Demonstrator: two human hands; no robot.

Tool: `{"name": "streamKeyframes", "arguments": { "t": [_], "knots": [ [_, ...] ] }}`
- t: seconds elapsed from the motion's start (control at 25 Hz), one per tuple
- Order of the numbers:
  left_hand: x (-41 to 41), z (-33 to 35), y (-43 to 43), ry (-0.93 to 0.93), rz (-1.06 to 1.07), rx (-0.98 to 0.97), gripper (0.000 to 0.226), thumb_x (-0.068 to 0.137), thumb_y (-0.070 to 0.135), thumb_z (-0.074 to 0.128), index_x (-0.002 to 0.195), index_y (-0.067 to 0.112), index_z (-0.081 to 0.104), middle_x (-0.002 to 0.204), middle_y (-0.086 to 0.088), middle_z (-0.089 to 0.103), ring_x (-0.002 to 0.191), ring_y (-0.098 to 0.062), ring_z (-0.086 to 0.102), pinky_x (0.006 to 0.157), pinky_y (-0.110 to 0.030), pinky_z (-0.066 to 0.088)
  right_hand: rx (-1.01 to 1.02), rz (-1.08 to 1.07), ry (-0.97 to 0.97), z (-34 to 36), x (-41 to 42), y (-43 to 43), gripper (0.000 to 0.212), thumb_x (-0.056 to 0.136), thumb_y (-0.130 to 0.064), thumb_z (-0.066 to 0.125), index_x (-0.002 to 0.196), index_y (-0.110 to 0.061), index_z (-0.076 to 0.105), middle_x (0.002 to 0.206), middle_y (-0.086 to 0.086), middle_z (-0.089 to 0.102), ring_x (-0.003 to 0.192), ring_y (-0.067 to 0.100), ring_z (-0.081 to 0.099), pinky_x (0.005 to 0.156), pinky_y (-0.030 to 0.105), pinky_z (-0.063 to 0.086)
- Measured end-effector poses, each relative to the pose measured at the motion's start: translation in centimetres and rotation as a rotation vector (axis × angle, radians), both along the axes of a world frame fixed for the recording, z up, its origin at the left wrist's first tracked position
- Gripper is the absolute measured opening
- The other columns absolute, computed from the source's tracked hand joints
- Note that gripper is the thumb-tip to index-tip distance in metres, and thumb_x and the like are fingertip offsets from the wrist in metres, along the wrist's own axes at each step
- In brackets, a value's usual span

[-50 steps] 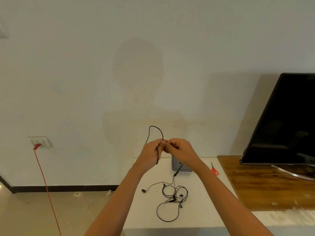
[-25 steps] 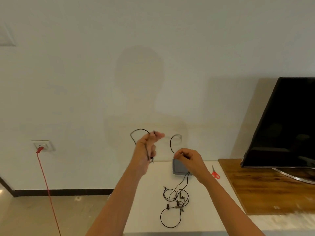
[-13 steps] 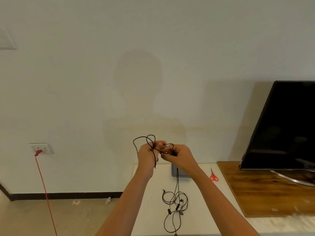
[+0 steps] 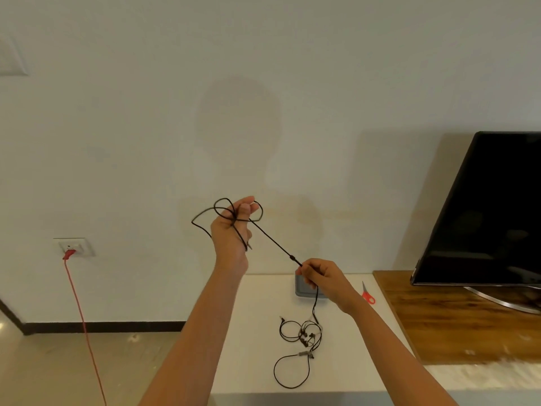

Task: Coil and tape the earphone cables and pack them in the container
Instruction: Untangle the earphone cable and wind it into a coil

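My left hand (image 4: 231,232) is raised in front of the wall and grips loops of a black earphone cable (image 4: 273,243) wound round its fingers. From there the cable runs taut, down and to the right, to my right hand (image 4: 322,278), which pinches it just above the table. Below that hand the cable hangs to a tangle of earphone cables (image 4: 301,336) lying on the white table (image 4: 251,332). A grey container (image 4: 301,290) stands at the back of the table, partly hidden behind my right hand.
Red-handled scissors (image 4: 367,295) lie on the table right of the container. A wooden stand (image 4: 456,317) with a black TV (image 4: 494,212) adjoins the table's right side. A red cord (image 4: 79,312) hangs from a wall socket at the left.
My hands were together at chest height half a second ago. Now the right hand has drawn down and right along the cable, stretching it taut, while the left hand has risen with the loops.
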State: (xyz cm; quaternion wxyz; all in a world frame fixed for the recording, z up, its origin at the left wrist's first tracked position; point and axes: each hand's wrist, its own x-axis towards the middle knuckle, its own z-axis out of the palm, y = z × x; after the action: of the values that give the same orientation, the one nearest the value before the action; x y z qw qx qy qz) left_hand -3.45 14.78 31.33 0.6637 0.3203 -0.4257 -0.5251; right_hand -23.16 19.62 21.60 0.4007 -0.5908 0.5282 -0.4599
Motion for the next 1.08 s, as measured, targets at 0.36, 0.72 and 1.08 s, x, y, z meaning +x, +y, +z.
{"name": "streamKeyframes", "arguments": {
  "t": [0.36,0.72,1.08],
  "knots": [
    [1.9,-0.2,-0.5,-0.176,-0.064,0.108,0.014,0.096,0.017,0.055,0.093,0.012,0.068,0.093,-0.007,0.071,0.041,0.002,0.044,0.041,-0.015,0.029,0.219,-0.171,0.367,-7.5,-3.3,-1.2,0.024,0.088,0.013,0.04,0.08,0.011,0.062,0.068,-0.005,0.059,0.071,0.016,0.055,0.064,0.01,0.043],
    [-2.5,-6.4,0.9,-0.409,-0.27,0.271,0.022,0.099,0.019,0.049,0.097,0.011,0.069,0.099,-0.001,0.069,0.061,-0.001,0.053,0.051,-0.018,0.038,0.085,0.069,0.012,-0.7,3.4,-1.5,0.034,0.095,-0.014,0.053,0.127,-0.02,0.049,0.113,-0.002,0.067,0.106,0.008,0.062,0.088,0.022,0.05],
    [1.6,-6.6,0.3,-0.538,-0.364,0.555,0.021,0.094,-0.001,0.043,0.095,0.001,0.064,0.074,-0.007,0.061,0.043,-0.006,0.03,0.038,-0.016,0.029,0.08,-0.418,0.263,-5.2,-1.3,-1.8,0.035,0.085,0.001,0.054,0.115,-0.014,0.045,0.066,0.008,0.066,0.053,0.01,0.056,0.055,0.024,0.049]
  ]
}}
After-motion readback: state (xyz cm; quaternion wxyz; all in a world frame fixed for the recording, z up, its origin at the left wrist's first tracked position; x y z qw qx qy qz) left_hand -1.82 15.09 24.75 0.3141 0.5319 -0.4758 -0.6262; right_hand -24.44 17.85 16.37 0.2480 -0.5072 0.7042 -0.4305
